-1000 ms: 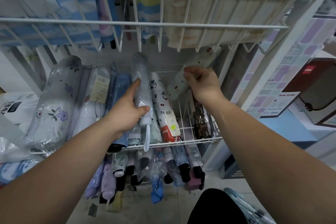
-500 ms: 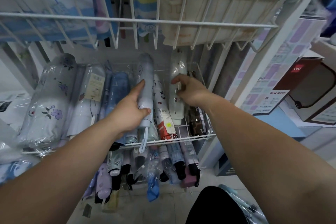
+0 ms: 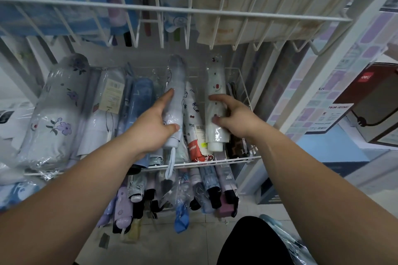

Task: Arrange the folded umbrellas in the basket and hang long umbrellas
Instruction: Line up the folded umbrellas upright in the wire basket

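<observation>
Folded umbrellas (image 3: 140, 101): lying side by side in the basket, handles toward its front rim, most in clear plastic sleeves.
Upper rack (image 3: 193, 9): white wire, above the basket; long umbrellas (image 3: 64, 11) in blue, yellow-green and cream hang down through it.
Basket (image 3: 243, 84): white wire, filled from its left side to its right wall.
Lower tier (image 3: 213, 187): more folded umbrellas below the basket, dark handle ends pointing outward.
Floral umbrella (image 3: 53, 118): the bulkiest, pale with purple flowers, at the far left.
Pale umbrella (image 3: 175, 84): grey-blue, mid-basket, its wrist loop hanging over the front rim.
Cartoon umbrella (image 3: 192, 112): white with a red end, between the pale umbrella and the white umbrella.
White umbrella (image 3: 215, 79): small red marks, near the right wall.
Left hand (image 3: 150, 129): grasps the pale umbrella, forefinger along its side, thumb across its top.
Right hand (image 3: 234, 116): pinches the white umbrella between fingers and thumb.
</observation>
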